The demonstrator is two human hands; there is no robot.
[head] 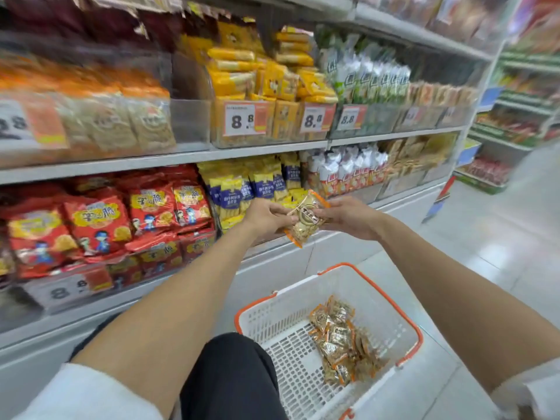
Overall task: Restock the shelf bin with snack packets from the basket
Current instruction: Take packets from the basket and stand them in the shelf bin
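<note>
Facing the grey metal shelving (151,163) across the upper frame, a white plastic basket with an orange rim (391,301) at lower centre holds a pile of clear orange-edged snack packets (342,341), so much restocking remains. At centre, the left hand (266,218) and right hand (348,219) pinch one held packet (306,221) by its opposite edges, not yet shelved.
</note>
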